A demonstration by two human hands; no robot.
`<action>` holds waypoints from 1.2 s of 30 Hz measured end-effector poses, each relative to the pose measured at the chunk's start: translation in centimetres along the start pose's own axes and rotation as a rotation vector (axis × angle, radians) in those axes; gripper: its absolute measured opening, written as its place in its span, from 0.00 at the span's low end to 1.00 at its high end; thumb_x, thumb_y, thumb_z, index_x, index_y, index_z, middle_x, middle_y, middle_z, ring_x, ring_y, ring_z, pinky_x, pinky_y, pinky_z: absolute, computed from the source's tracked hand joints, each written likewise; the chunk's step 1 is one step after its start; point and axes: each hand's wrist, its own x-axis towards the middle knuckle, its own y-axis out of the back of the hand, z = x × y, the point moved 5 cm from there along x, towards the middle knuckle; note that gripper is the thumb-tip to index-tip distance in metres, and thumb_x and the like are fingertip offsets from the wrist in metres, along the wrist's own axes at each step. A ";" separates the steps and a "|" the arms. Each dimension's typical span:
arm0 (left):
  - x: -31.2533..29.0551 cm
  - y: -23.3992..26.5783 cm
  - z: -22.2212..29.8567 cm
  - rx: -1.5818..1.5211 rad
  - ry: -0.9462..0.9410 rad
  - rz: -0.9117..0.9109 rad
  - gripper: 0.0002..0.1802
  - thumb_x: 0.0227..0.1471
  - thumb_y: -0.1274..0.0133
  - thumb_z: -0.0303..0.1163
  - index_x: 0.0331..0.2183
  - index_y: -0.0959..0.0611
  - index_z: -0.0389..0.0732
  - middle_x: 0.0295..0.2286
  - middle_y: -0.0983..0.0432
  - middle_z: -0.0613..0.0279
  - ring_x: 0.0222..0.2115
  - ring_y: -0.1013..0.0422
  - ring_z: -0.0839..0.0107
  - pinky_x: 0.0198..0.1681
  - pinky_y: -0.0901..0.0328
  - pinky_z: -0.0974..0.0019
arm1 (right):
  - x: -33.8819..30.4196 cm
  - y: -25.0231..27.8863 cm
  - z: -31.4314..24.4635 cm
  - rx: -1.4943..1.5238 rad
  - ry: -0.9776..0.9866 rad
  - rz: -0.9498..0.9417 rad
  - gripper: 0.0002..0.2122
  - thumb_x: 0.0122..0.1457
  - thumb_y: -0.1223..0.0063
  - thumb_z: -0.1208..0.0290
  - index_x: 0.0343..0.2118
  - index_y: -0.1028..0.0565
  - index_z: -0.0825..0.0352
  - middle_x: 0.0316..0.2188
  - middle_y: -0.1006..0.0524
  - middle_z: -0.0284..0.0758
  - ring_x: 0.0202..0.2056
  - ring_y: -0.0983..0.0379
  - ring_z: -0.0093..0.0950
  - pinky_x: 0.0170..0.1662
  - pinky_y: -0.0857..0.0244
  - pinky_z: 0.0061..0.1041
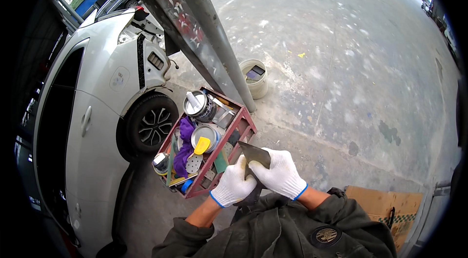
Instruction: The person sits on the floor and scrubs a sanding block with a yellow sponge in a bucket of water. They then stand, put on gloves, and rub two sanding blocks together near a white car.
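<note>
Both my hands wear white knit gloves with blue cuffs and meet in front of my body. A dark grey flat sheet point(255, 154) with straight edges sticks up between them; whether it is sandpaper or a scraper blade I cannot tell. My right hand point(282, 174) closes on it from the right, thumb along its lower edge. My left hand point(234, 184) is closed at its lower left corner, thumb pointing up. Below the gloves another dark piece shows, partly hidden. Just left of my hands stands a red metal cart point(226, 147) of supplies.
The cart holds two cans point(204, 137), a purple cloth point(184, 143), a yellow spreader point(202, 145) and sanding pads. A silver car point(100, 97), its rear bumper off, stands left. A grey post point(195, 29) rises behind the cart, beside a white bucket point(258, 86). Cardboard point(385, 204) lies right.
</note>
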 end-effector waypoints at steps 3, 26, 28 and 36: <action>0.0 0.4 0.7 -0.107 0.047 0.118 0.23 0.45 0.50 0.21 0.47 0.28 0.31 0.31 0.22 0.41 0.32 0.21 0.53 0.36 0.29 0.64 | 0.9 0.7 0.0 0.115 -0.047 0.012 0.12 0.53 0.42 0.68 0.38 0.20 0.69 0.26 0.20 0.45 0.28 0.19 0.31 0.34 0.28 0.29; 1.1 1.4 -1.0 -0.481 0.130 0.164 0.21 0.57 0.46 0.26 0.52 0.24 0.31 0.41 0.21 0.59 0.39 0.29 0.78 0.45 0.33 0.71 | 2.0 0.6 4.3 0.162 -0.171 0.049 0.14 0.52 0.41 0.66 0.38 0.21 0.71 0.27 0.18 0.41 0.29 0.22 0.25 0.36 0.29 0.28; 0.6 1.3 -0.8 -0.452 0.101 0.116 0.19 0.57 0.47 0.26 0.50 0.23 0.30 0.36 0.19 0.57 0.35 0.26 0.76 0.41 0.32 0.69 | 0.3 -0.3 3.3 0.039 -0.087 0.108 0.14 0.52 0.41 0.66 0.39 0.21 0.70 0.28 0.19 0.44 0.29 0.22 0.27 0.37 0.29 0.29; -0.7 2.5 2.1 -0.108 0.038 -0.157 0.14 0.55 0.50 0.29 0.42 0.22 0.31 0.30 0.23 0.38 0.34 0.26 0.40 0.34 0.31 0.57 | -1.7 -0.9 -0.7 -0.004 -0.009 0.007 0.09 0.55 0.44 0.71 0.35 0.21 0.70 0.26 0.21 0.48 0.27 0.21 0.43 0.32 0.29 0.30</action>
